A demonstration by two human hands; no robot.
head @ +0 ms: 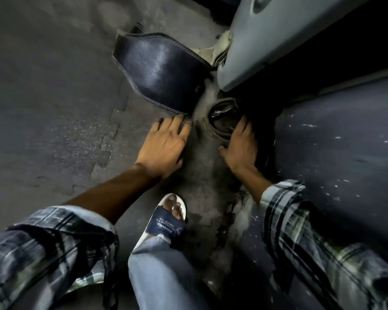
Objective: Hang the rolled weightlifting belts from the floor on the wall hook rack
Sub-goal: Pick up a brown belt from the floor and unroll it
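Observation:
A wide dark leather belt (pixel 159 70) with pale stitching lies curved on the floor ahead of me. Right of it sits a smaller rolled belt (pixel 222 118), dark, seen end-on as a coil. My left hand (pixel 164 145) is spread with its fingertips at the near edge of the wide belt, holding nothing. My right hand (pixel 241 144) reaches over the rolled belt's near right side, fingers apart; whether it touches the coil I cannot tell. No hook rack is in view.
A grey machine cover (pixel 289 36) juts in from the upper right above the belts. A dark paint-flecked rounded surface (pixel 345 148) fills the right. My sandalled foot (pixel 170 218) stands on the cracked floor; interlocking rubber mats (pixel 54 97) cover the left.

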